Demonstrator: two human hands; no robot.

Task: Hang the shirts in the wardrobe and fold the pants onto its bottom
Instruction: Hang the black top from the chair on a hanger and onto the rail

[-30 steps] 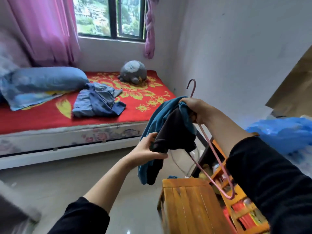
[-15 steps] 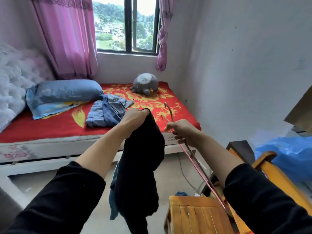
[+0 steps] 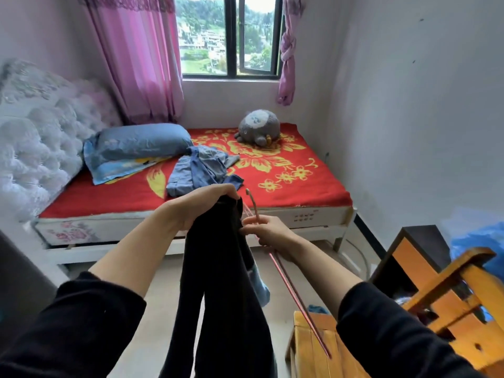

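We are gripping the bunched top of the dark garment [image 3: 218,268] in our left hand [image 3: 203,204], fingers curled round the cloth, so it is hanging long and doubled in front of the bed [image 3: 321,192]. A heap of blue clothes [image 3: 200,170] is lying on the red cover behind. Just to the right, our right hand [image 3: 270,233] is pinching the pink hanger [image 3: 294,293] near its neck, hook pointing up beside the cloth. We are judging the step to be threading the hanger into the garment, though folds are hiding its shape. Doing it well is meaning finding the neck opening first, spreading it, then feeding one shoulder at a time. We are finding no legible writing; marks on the bed frame are too small.
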